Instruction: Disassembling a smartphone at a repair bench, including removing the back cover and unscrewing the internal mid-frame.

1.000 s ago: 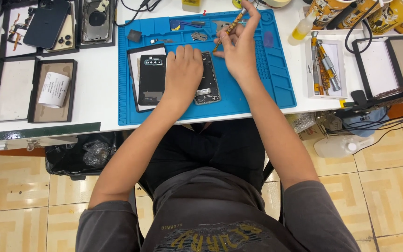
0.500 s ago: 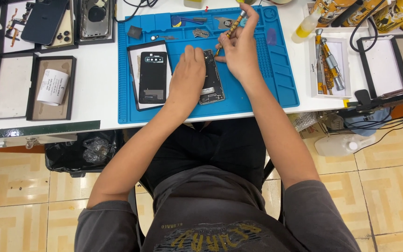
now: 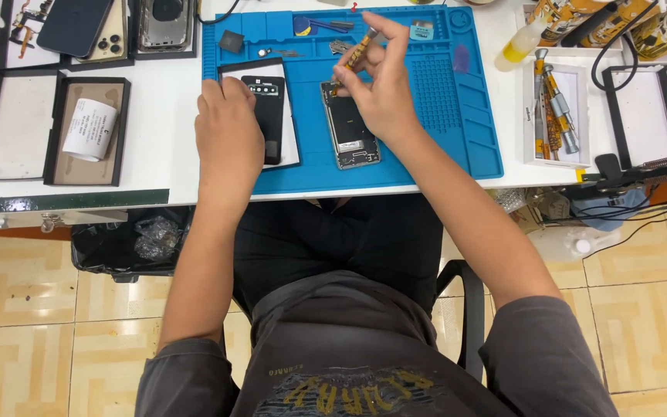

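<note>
An opened phone body [image 3: 349, 130] lies on the blue work mat [image 3: 457, 116], its insides facing up. My right hand [image 3: 380, 85] is shut on a slim yellow screwdriver [image 3: 358, 48], whose tip points down at the phone's top end. My left hand [image 3: 229, 135] lies flat on the mat's left part, its fingers on a black phone back cover [image 3: 266, 116] that rests on a white card. Small screws and metal parts lie on the mat above the phone.
Black trays [image 3: 48, 127] with a paper roll stand at the left, more phones [image 3: 86, 27] at the back left. A white tray of screwdrivers [image 3: 553, 116] and a yellow bottle [image 3: 523, 42] sit at the right, cables beyond. A black bin bag [image 3: 129, 243] hangs under the table.
My left hand has moved left, off the opened phone and onto the black back cover. My right hand stays above the phone's top with the screwdriver.
</note>
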